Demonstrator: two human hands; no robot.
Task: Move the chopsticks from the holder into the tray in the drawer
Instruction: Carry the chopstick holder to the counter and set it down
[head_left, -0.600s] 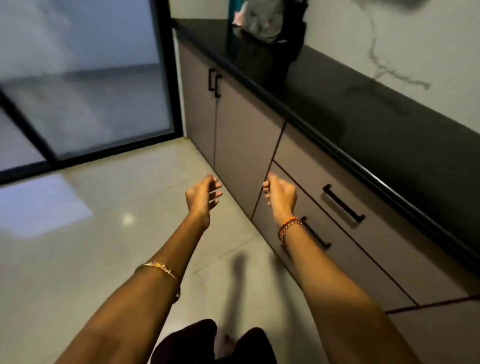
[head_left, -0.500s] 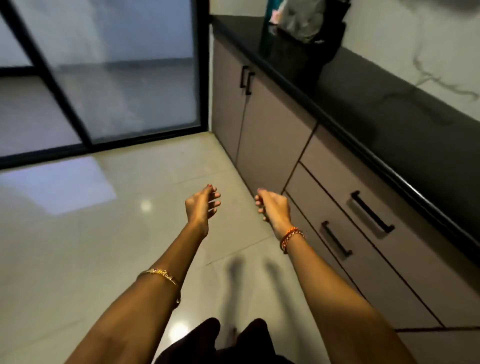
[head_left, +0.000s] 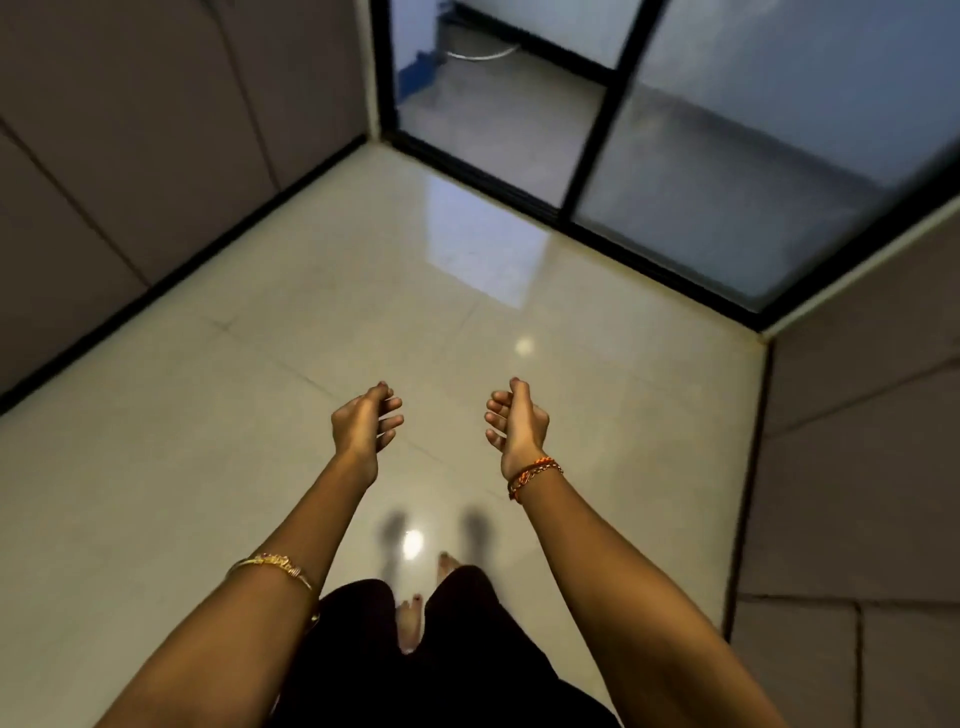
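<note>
Both arms reach forward over a pale tiled floor. My left hand hangs in the air with loosely curled fingers and holds nothing. My right hand floats beside it, palm turned inward, fingers relaxed and empty. No chopsticks, holder, drawer or tray appear in this view.
Glossy floor tiles spread ahead. A dark-framed glass sliding door closes the far side. Grey cabinet fronts line the left, and a grey panel stands at the right. My bare feet show below.
The view has swung left, away from the black counter and the handled drawers, toward the glass door. Both hands stay raised and empty, now slightly further apart.
</note>
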